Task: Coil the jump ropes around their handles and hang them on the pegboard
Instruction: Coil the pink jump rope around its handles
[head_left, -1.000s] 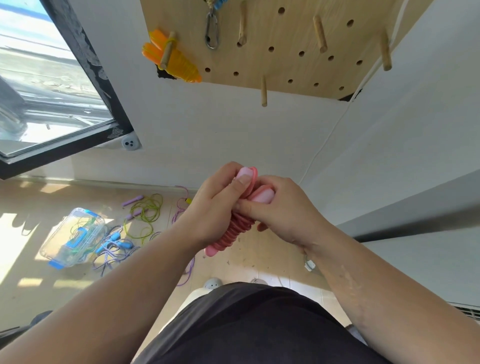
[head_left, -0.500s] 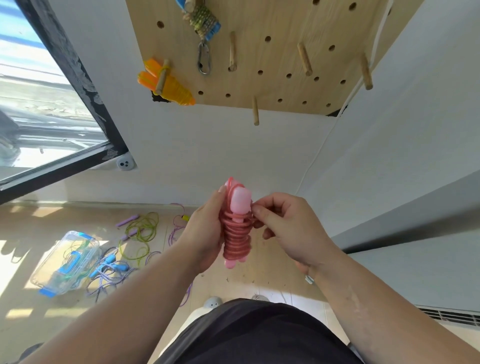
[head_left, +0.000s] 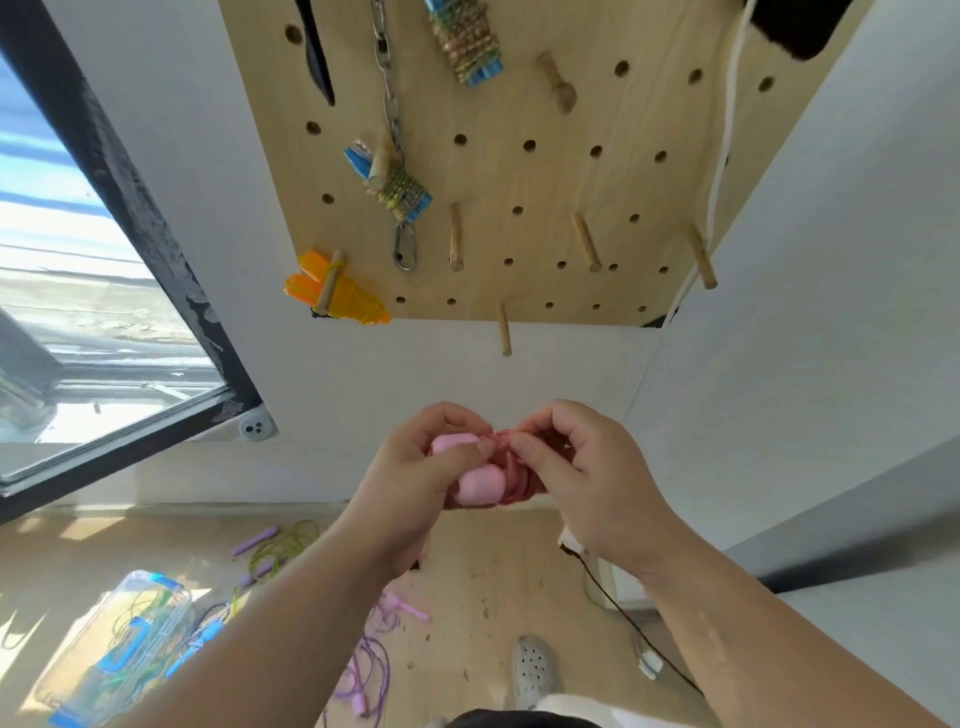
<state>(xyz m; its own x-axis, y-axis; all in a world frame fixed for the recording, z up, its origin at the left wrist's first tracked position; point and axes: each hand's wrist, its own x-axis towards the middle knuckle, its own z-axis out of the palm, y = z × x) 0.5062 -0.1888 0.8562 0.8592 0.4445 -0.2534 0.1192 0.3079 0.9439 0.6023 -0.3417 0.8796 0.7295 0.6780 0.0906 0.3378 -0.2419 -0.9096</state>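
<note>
The left hand (head_left: 421, 483) grips the pink plastic jump-rope handles (head_left: 480, 484), steadying the coiled bundle at chest height below the wooden pegboard (head_left: 519, 171). The right hand (head_left: 582, 467) pinches the red coiled rope (head_left: 511, 470), probably securing its end.

The pegboard (head_left: 524, 98) is pale wood with a regular grid of dark round holes; its pegs (head_left: 587, 249) are the same tan. The pink jump rope (head_left: 480, 484) has pastel pink handles and a darker, reddish-pink cord. The orange jump rope (head_left: 343, 301) is bright orange. The upper bundle (head_left: 465, 44) and the lower bundle (head_left: 402, 193) show blue handles under cord flecked green, tan and yellow. The chain (head_left: 387, 78) and carabiner (head_left: 405, 248) are silver-grey. The window frame (head_left: 130, 208) is black, the wall (head_left: 415, 374) white. On the light wooden floor (head_left: 493, 597) lie a purple jump rope (head_left: 363, 670), a yellow-green cord (head_left: 280, 545) and a clear box (head_left: 124, 639) with blue latches.
</note>
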